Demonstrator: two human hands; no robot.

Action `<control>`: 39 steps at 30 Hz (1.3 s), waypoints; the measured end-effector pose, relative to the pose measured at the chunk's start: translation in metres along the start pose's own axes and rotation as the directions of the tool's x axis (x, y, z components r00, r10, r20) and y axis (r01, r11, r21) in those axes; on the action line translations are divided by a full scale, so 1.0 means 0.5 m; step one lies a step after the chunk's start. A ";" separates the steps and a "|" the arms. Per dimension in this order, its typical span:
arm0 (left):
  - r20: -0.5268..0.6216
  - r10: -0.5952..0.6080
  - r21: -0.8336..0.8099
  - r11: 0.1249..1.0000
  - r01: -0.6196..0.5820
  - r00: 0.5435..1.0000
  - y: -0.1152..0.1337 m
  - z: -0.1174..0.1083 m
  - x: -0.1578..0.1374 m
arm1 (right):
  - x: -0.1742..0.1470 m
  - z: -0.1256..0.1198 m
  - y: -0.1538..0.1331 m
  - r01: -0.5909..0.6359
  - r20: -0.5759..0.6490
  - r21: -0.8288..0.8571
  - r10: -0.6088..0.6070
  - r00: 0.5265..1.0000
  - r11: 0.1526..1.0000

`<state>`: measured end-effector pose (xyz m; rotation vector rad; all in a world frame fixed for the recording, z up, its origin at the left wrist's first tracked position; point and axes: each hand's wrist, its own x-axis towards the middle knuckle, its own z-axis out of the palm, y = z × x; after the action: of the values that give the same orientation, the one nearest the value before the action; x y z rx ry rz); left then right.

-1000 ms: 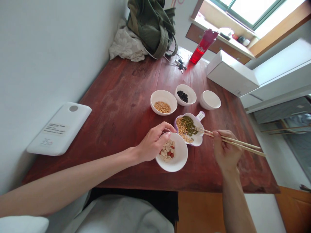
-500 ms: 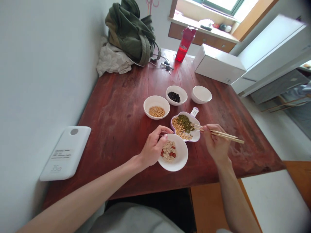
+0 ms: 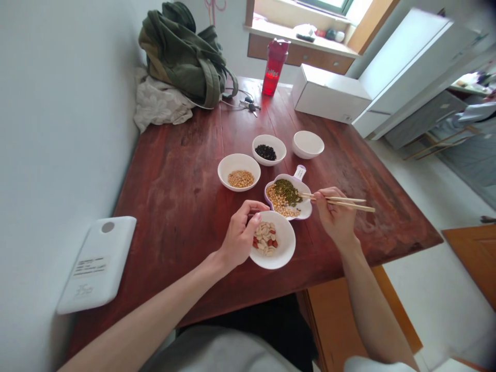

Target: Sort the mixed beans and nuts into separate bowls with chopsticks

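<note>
My left hand (image 3: 243, 230) grips the left rim of a white bowl (image 3: 284, 250), thumb inside and fingers outside. Peanuts (image 3: 265, 238), pale with a few red-skinned, lie in that bowl. In my right hand (image 3: 336, 217) is a pair of chopsticks (image 3: 351, 203), their tips among the green beans (image 3: 287, 191) in a purple-rimmed, scalloped dish (image 3: 306, 209) with a short labelled handle. Yellow beans (image 3: 281, 202) share the dish with the green ones. Whether the tips pinch a bean is too small to tell.
Behind stand white bowls: one with soybeans (image 3: 241, 179), one with black beans (image 3: 265, 152), and a bare one (image 3: 308, 144). A red bottle (image 3: 274, 70), white box (image 3: 329, 95), keys (image 3: 251, 107) and green bag (image 3: 182, 57) sit farther back. A white power bank (image 3: 98, 263) lies left.
The view has shifted, so the table contents sit farther left in it. My left hand stays on the peanut bowl, and the chopsticks remain in the dish at a slightly different angle.
</note>
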<state>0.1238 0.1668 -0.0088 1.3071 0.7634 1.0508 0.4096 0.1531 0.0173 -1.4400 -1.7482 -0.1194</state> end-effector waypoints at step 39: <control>-0.010 0.012 0.017 1.000 -0.012 1.000 0.008 0.003 -0.002 | -0.033 0.012 0.021 -0.111 -0.102 0.098 0.121 0.987 0.989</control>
<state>0.1242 0.1651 -0.0045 1.3232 0.7739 1.0635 0.4147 0.1472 -0.0017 -1.4376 -1.5592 -0.0523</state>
